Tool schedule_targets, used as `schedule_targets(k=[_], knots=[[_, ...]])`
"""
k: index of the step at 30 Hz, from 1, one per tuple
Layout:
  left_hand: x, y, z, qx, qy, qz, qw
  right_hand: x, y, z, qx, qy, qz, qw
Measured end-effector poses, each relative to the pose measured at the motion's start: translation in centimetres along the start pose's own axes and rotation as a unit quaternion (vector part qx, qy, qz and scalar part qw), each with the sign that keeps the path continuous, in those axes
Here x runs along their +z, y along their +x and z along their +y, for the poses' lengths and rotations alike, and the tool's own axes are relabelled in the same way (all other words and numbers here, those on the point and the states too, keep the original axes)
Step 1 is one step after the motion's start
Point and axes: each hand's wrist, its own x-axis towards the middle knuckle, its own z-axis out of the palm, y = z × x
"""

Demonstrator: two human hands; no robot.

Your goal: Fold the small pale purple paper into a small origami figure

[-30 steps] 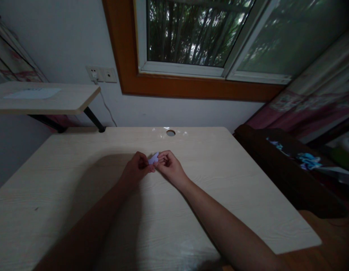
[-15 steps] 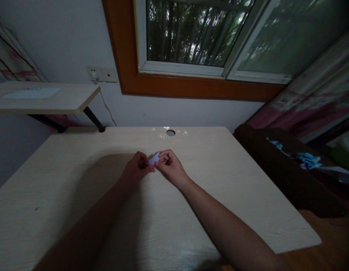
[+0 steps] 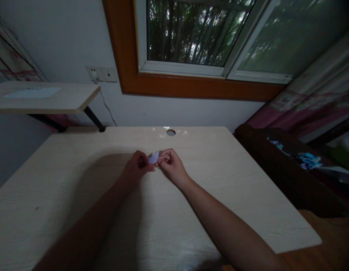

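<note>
A small folded piece of pale lilac paper (image 3: 154, 158) is held between my two hands, over the far middle part of the wood-grain desk (image 3: 236, 195). My left hand (image 3: 137, 165) pinches its left end between thumb and fingers. At the paper's right side, my right hand (image 3: 171, 165) has its thumb and fingers closed on the edge. One corner of the paper points up, near the right fingertips. The fingers cover part of the paper, so its full shape is hidden.
A raised shelf (image 3: 90, 98) on black legs stands at the back left, with a white sheet (image 3: 33, 93) on it. A round cable hole (image 3: 170, 132) is near the desk's back edge. A dark wooden piece of furniture (image 3: 276, 162) stands beyond the right edge.
My right thumb and fingers have shifted slightly to the right along the paper, leaving more of it showing. My left hand keeps its grip almost unmoved.
</note>
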Motion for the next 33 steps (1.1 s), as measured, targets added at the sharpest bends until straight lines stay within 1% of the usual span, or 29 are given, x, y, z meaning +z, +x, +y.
schedule_targets(k=[4,11,15,20,24,29,33], knots=[[-0.07,-0.01,-0.02,0.003,0.005,0.003,1.000,-0.12,0.06,0.00,-0.009,-0.007,-0.002,1.000],[-0.05,-0.01,-0.38,0.010,0.025,-0.005,1.000,-0.09,-0.01,-0.09,-0.007,-0.072,-0.015,0.997],[-0.01,-0.01,-0.53,0.008,0.002,-0.010,1.000,-0.05,0.03,-0.12,-0.006,-0.054,-0.008,0.999],[-0.03,-0.06,-0.29,0.010,-0.004,-0.018,1.000,0.07,0.12,-0.32,0.006,-0.021,0.001,1.000],[-0.02,-0.07,-0.22,0.012,-0.017,-0.028,0.999,0.04,0.11,-0.25,0.008,-0.015,0.002,1.000],[0.10,0.00,-0.29,0.021,-0.020,-0.023,0.999,-0.12,-0.01,0.03,-0.001,-0.049,0.007,0.999],[0.10,0.06,-0.34,0.014,0.005,-0.009,1.000,-0.15,-0.26,0.09,-0.013,-0.089,-0.002,0.996]])
